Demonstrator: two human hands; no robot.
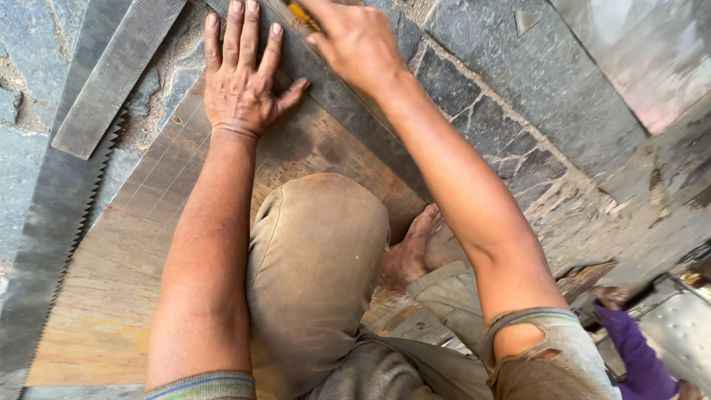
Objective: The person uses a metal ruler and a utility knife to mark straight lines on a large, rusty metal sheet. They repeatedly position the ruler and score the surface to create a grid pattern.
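Step in hand appears to be marking a line. The saw (pixel 52 222) lies at far left. The left hand (pixel 241 81) presses flat, fingers spread, on the board (pixel 148 222) on the floor. The right hand (pixel 355 41), arm extended, grips a pencil (pixel 302 15) against the ruler (pixel 348 104). A further stroke needs the ruler held steady.

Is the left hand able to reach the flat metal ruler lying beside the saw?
Probably yes: the left hand lies flat on the board, and nothing stands between it and the ruler.

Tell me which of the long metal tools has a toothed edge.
The saw blade along the board's left side; the flat ruler above it has smooth edges.
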